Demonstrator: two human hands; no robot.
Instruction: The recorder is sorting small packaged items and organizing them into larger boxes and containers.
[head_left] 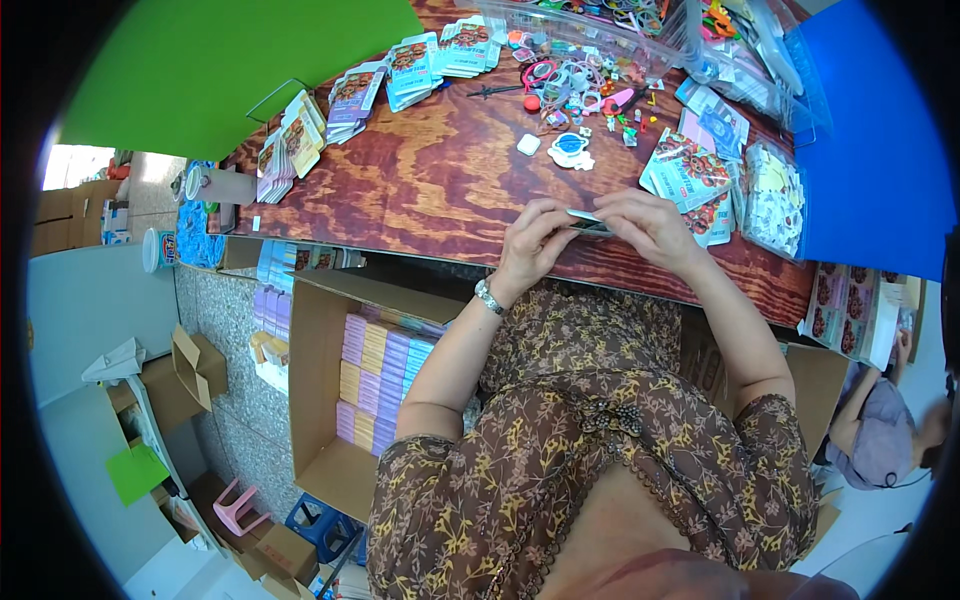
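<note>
Over the near edge of the wooden table (420, 205), both my hands hold a small flat carton (586, 218) between them. It shows nearly edge-on, with a pale rim and a dark gap, so its faces are mostly hidden. My left hand (535, 245) pinches its left end with thumb and fingers. The fingers of my right hand (650, 228) close on the right end. Just beyond my right hand lies a pile of printed flat cartons (690, 172). A white-and-blue round cutout (571, 150) and a small white square piece (528, 145) lie ahead of my hands.
Fanned carton stacks (352, 97) line the far left. Trinkets (590, 85) and a clear bin (600, 38) fill the back. A bag of white pieces (773, 200) lies right, beside a blue panel (880, 140). An open cardboard box (312, 400) holds packed boxes. Another person (872, 440) sits right.
</note>
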